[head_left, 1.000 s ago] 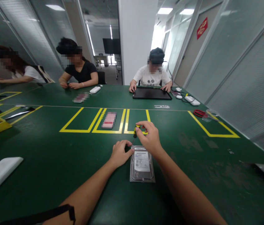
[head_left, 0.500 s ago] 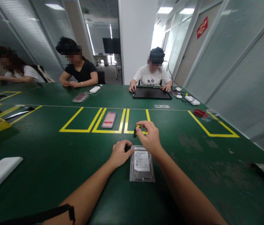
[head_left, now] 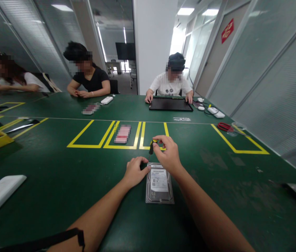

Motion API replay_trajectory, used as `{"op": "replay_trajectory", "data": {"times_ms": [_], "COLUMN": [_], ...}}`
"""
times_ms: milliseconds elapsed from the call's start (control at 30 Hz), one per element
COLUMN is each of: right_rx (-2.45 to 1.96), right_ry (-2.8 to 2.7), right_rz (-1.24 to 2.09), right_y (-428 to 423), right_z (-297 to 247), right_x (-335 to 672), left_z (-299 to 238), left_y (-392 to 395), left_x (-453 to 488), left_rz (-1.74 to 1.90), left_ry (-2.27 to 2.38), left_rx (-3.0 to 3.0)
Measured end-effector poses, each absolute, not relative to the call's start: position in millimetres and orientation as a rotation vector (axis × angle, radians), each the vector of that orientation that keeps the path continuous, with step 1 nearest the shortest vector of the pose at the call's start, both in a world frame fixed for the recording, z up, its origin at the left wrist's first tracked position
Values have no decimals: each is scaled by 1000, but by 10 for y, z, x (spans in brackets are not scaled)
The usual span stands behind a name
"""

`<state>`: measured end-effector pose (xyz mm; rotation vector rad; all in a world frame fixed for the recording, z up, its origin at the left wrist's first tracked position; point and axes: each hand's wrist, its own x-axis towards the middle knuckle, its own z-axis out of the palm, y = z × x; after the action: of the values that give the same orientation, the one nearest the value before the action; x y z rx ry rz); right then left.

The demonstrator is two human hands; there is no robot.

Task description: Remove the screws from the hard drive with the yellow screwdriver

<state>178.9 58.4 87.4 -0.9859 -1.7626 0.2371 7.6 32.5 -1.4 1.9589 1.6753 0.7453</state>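
**Metal drive (head_left: 160,181): hold its sides**

It lies flat on the surface (head_left: 95,178), likely stiff, slick, a bit heavy. Your right hand (head_left: 169,154) pinches the screwdriver (head_left: 151,149). Your left hand (head_left: 136,172) touches the drive's far left corner; I can't tell if it grips.
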Motion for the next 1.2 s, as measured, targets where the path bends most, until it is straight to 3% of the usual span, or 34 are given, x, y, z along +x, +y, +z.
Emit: {"op": "replay_trajectory", "data": {"times_ms": [1200], "right_rx": [-941], "right_ry": [-1766], "right_rz": [256], "right_y": [606], "right_z": [831], "right_x": [1759], "left_z": [15], "left_y": [312], "left_x": [99], "left_rz": [707], "left_ry": [1718], "left_rx": [1981]}}
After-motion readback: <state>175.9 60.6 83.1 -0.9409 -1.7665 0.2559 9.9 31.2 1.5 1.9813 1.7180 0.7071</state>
